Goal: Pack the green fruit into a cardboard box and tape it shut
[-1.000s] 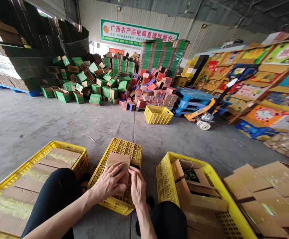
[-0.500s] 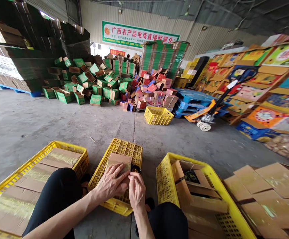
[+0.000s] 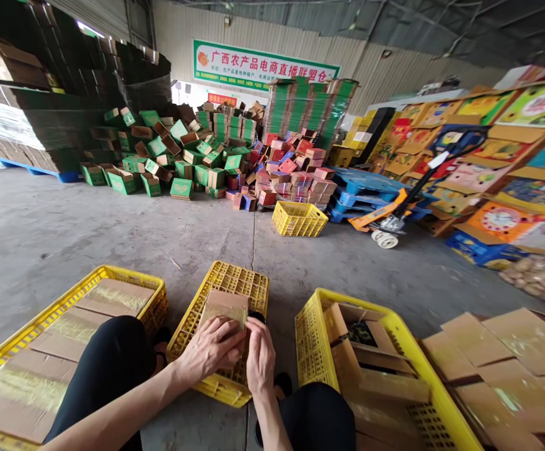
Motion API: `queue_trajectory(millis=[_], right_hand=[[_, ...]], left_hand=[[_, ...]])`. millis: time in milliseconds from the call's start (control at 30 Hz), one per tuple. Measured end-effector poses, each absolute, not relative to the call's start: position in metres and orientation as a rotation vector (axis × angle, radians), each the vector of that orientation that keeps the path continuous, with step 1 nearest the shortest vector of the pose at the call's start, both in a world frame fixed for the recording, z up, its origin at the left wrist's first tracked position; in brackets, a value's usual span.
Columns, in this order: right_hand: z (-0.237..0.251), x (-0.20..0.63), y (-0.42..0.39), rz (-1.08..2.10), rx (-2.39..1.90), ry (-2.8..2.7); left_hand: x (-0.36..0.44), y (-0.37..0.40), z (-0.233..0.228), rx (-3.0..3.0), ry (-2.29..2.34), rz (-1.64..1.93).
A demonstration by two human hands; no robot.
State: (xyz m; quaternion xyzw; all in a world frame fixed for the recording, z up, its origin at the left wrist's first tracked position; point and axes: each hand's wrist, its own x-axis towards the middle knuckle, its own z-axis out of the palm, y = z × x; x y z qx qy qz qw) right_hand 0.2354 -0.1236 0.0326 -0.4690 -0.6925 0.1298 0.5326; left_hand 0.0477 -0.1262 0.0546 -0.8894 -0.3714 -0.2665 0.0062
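1. Our left hand [image 3: 211, 347] lies flat on a small cardboard box [image 3: 224, 307], fingers spread over its near end and pressing down.
2. Our right hand [image 3: 259, 357] is at the box's right near corner, fingers curled in narrow, pinching at the edge. We cannot tell what, if anything, is between the fingertips.
3. A small black object [image 3: 255, 317] sits just beside the box, right above the right hand; too hidden to identify.
4. The box rests on an upturned yellow crate [image 3: 235, 282], centre of view, between our knees.
5. Left crate [image 3: 113, 275]: yellow, holds closed taped boxes lying flat, side by side.
6. Right crate [image 3: 319, 307]: yellow, holds boxes with flaps open.
7. Far right on the floor: a stack of flat cardboard [image 3: 512, 351].
8. Background: a pile of green boxes [image 3: 169, 156], a red and pink pile [image 3: 295, 169], another yellow crate [image 3: 298, 217], a pallet jack [image 3: 389, 219], a green-bordered banner [image 3: 263, 62] on the wall.
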Motion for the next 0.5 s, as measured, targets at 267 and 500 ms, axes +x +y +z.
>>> queue_trajectory(millis=[267,500], right_hand=[[0.033,0.232,-0.123,0.241,-1.075,-1.793],[0.039,0.231,-0.122,0.226,-1.084,-1.826]], left_hand=[[0.039,-0.133,0.043,-2.788,-1.113,-0.949],[0.020,-0.145,0.020,-2.637,-1.317,-0.893]])
